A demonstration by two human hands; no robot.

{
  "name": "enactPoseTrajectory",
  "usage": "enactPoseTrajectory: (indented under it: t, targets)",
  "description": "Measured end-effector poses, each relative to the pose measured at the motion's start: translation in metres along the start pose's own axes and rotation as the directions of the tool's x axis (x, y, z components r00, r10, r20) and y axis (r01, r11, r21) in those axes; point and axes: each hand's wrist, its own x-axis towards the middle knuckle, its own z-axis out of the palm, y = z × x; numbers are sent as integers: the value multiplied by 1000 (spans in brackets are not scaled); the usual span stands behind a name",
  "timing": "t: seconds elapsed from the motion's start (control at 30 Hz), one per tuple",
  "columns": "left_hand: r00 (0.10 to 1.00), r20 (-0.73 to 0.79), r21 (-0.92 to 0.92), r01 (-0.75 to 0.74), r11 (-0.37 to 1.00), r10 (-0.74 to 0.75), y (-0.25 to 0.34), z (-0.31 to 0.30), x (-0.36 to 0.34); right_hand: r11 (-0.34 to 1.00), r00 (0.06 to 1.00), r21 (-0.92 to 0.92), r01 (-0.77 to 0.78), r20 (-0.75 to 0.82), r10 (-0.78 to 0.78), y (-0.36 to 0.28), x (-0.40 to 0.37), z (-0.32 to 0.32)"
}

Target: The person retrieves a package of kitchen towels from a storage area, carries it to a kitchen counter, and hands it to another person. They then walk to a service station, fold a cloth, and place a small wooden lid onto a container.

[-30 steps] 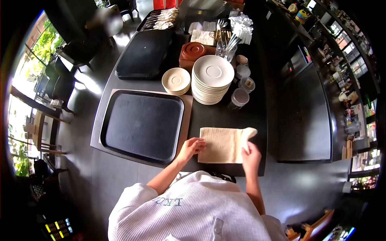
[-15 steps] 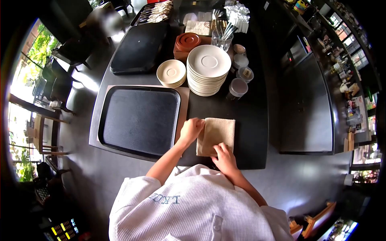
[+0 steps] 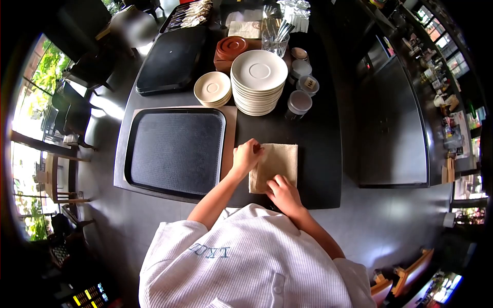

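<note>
A beige cloth (image 3: 280, 163), folded into a rough rectangle, lies flat on the black table in front of me. My left hand (image 3: 247, 157) is closed at its upper left corner, thumb and fingers pinched on the edge. At the lower edge, my right hand (image 3: 283, 192) has curled fingers on top of the cloth and the thumb near the rim, gripping it there. The underside of the cloth is hidden.
Left of the cloth lies a black tray (image 3: 177, 151). Behind stand a tall stack of white plates (image 3: 259, 72), smaller cream saucers (image 3: 212, 88), lidded jars (image 3: 299, 104), a glass of cutlery (image 3: 276, 45) and another dark tray (image 3: 172, 59).
My left hand still pinches the upper left corner, its wrist slightly more raised. My right hand has slid a little left along the lower edge. The view has shifted slightly.
</note>
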Motion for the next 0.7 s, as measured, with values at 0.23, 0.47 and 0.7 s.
enactPoseTrajectory:
  t: [0.23, 0.47, 0.7]
  targets:
    - [999, 36, 122, -24, 992, 19, 4, 0, 0, 977, 981, -126, 173, -71, -183, -2, 15, 14]
    - [1000, 15, 68, -11, 998, 10, 2, -2, 3, 939, 972, -255, 230, 12, -234, -3, 22, 25]
    - [996, -84, 95, -3, 995, 11, 0, -16, -4, 968, 965, -79, 239, -90, -246, -16, 22, 16]
